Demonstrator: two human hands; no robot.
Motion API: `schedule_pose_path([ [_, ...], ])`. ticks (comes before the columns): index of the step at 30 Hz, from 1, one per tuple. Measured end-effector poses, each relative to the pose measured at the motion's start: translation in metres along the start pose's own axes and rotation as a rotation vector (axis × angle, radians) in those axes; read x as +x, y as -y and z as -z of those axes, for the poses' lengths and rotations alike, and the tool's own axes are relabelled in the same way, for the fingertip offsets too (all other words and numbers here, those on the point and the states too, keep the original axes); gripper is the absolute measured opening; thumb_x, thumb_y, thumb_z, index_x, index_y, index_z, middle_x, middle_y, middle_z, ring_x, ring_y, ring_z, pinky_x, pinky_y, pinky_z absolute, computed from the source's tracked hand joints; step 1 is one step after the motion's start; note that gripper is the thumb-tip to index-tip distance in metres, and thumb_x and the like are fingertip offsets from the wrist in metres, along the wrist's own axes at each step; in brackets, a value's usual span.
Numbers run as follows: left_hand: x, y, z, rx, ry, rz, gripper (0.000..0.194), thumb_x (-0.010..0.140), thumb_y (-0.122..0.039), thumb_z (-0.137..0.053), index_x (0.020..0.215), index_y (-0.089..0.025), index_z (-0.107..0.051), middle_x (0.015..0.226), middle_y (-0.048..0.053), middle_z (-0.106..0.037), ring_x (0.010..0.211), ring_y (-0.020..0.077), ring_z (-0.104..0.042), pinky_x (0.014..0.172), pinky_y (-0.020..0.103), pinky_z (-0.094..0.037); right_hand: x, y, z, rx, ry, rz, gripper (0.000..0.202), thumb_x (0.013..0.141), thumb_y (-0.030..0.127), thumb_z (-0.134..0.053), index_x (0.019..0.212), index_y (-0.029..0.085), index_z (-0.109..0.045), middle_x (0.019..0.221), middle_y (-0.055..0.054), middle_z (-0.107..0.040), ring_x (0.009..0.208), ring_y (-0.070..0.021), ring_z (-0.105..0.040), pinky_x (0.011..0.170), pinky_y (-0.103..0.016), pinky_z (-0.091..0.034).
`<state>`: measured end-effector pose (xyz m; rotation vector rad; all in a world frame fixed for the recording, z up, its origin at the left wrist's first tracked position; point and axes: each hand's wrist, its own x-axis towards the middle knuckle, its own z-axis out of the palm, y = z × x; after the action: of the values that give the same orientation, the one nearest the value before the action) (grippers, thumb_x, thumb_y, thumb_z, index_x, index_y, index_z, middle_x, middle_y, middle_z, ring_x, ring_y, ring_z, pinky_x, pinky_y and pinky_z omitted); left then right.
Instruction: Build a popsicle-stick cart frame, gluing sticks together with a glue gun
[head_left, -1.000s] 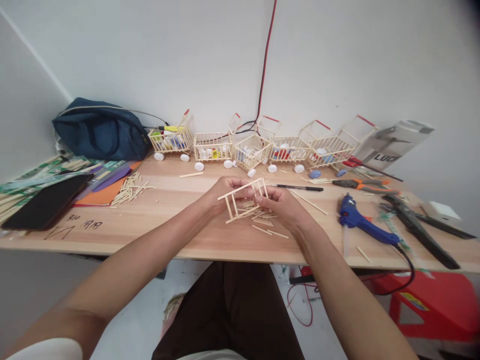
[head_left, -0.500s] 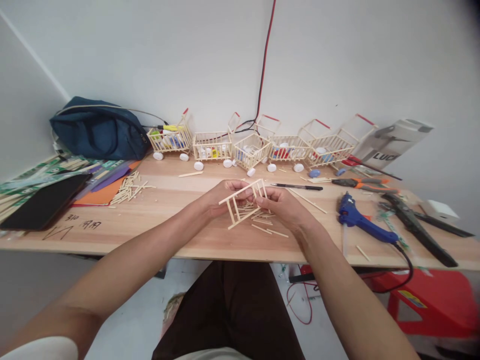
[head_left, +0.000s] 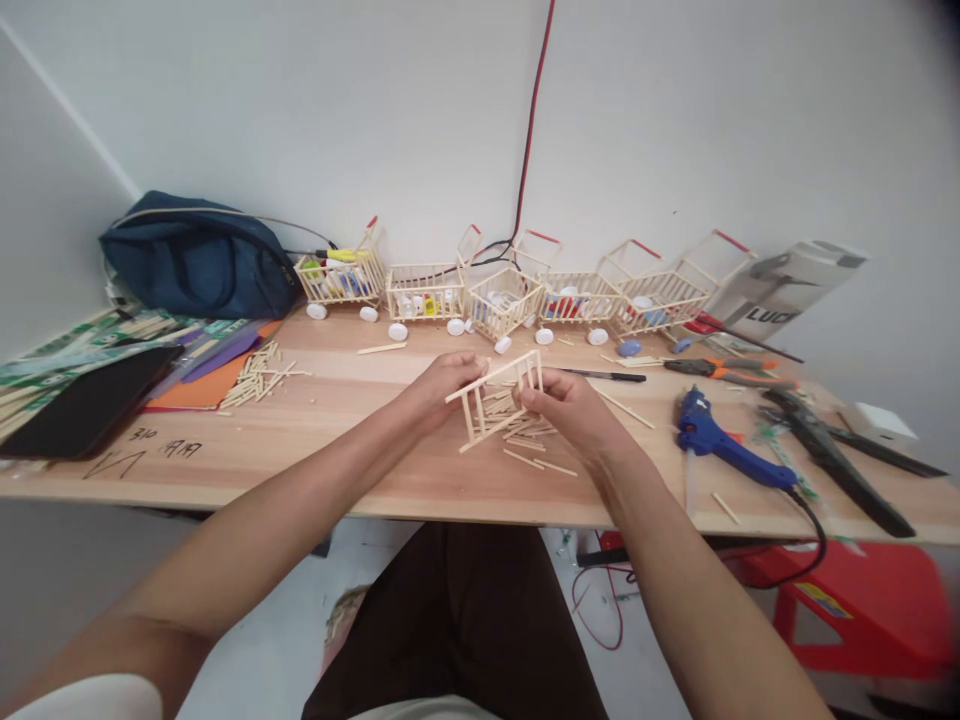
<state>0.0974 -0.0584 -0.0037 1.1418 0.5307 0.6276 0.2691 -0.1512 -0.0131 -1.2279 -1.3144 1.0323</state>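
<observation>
A small open frame of pale wooden sticks, two long rails joined by short crosspieces, is tilted above the table. My right hand pinches its right end between thumb and fingers. My left hand is beside the upper rail, its fingers drawn together; what they hold, if anything, is hidden. Below the frame lies a loose pile of short wooden sticks.
Several miniature stick shopping carts line the wall. At right lie a blue glue gun, pliers and a black-handled tool. A pen lies behind my right hand. At left are a stick heap, a dark tablet-like slab and a blue bag.
The stick frame has shifted slightly right and up with my right hand. My left fingers have drawn back from inside the frame to beside its upper rail.
</observation>
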Motion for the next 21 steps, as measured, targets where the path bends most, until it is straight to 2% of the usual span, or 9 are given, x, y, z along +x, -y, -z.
schedule_pose_path([
  [3, -0.002, -0.002, 0.006, 0.004, -0.019, -0.039, 0.040, 0.076, -0.037, -0.071, 0.059, -0.017, -0.042, 0.050, -0.007, -0.035, 0.040, 0.0034, -0.029, 0.041, 0.018, -0.021, 0.001, -0.004, 0.003, 0.032, -0.047, 0.021, 0.030, 0.076, 0.049, -0.072, 0.076, 0.020, -0.065, 0.070, 0.001, -0.055, 0.062, -0.0118, -0.043, 0.061, -0.027, -0.036],
  [7, -0.005, -0.009, 0.015, -0.021, -0.033, -0.005, 0.051, 0.078, -0.044, -0.070, 0.057, -0.020, -0.031, 0.049, -0.010, -0.022, 0.038, 0.0026, -0.019, 0.039, 0.018, -0.014, 0.004, -0.006, 0.003, 0.084, -0.109, 0.010, 0.031, 0.074, 0.051, -0.072, 0.077, 0.021, -0.065, 0.074, -0.001, -0.056, 0.062, -0.0123, -0.042, 0.059, -0.028, -0.036],
  [11, -0.016, -0.023, 0.026, 0.003, -0.090, 0.032, 0.055, 0.082, -0.046, -0.068, 0.055, -0.020, -0.027, 0.048, -0.010, -0.020, 0.038, 0.0028, -0.019, 0.038, 0.018, -0.014, 0.006, -0.005, 0.003, 0.138, -0.156, 0.017, 0.030, 0.073, 0.049, -0.074, 0.074, 0.021, -0.064, 0.072, 0.000, -0.055, 0.062, -0.0118, -0.042, 0.058, -0.027, -0.034],
  [15, -0.042, -0.042, 0.047, 0.036, -0.139, 0.068, 0.040, 0.084, -0.032, -0.066, 0.059, -0.017, -0.039, 0.052, -0.007, -0.030, 0.043, 0.0043, -0.031, 0.041, 0.017, -0.025, 0.007, -0.006, 0.004, 0.153, -0.180, -0.002, 0.031, 0.073, 0.049, -0.075, 0.072, 0.020, -0.063, 0.067, 0.002, -0.051, 0.059, -0.0111, -0.040, 0.056, -0.027, -0.032],
  [17, -0.058, -0.051, 0.061, 0.073, -0.178, 0.044, 0.033, 0.084, -0.025, -0.066, 0.062, -0.017, -0.043, 0.055, -0.005, -0.037, 0.048, 0.0060, -0.038, 0.045, 0.018, -0.032, 0.007, -0.006, 0.004, 0.183, -0.198, -0.007, 0.031, 0.072, 0.049, -0.076, 0.072, 0.020, -0.063, 0.066, 0.002, -0.050, 0.058, -0.0105, -0.039, 0.056, -0.027, -0.031],
  [19, -0.074, -0.061, 0.076, 0.103, -0.301, -0.076, 0.030, 0.086, -0.019, -0.063, 0.063, -0.017, -0.043, 0.057, -0.005, -0.037, 0.050, 0.0051, -0.037, 0.047, 0.017, -0.032, 0.008, -0.007, 0.004, 0.214, -0.209, -0.014, 0.031, 0.070, 0.048, -0.079, 0.071, 0.020, -0.064, 0.065, 0.002, -0.051, 0.058, -0.0099, -0.040, 0.055, -0.026, -0.032],
  [21, -0.089, -0.069, 0.092, 0.179, -0.390, -0.099, 0.035, 0.094, -0.018, -0.052, 0.061, -0.016, -0.039, 0.054, -0.006, -0.030, 0.047, 0.0028, -0.030, 0.046, 0.016, -0.025, 0.008, -0.006, 0.003, 0.230, -0.209, -0.017, 0.033, 0.069, 0.049, -0.080, 0.072, 0.020, -0.065, 0.065, 0.002, -0.052, 0.058, -0.0099, -0.041, 0.055, -0.026, -0.032],
])
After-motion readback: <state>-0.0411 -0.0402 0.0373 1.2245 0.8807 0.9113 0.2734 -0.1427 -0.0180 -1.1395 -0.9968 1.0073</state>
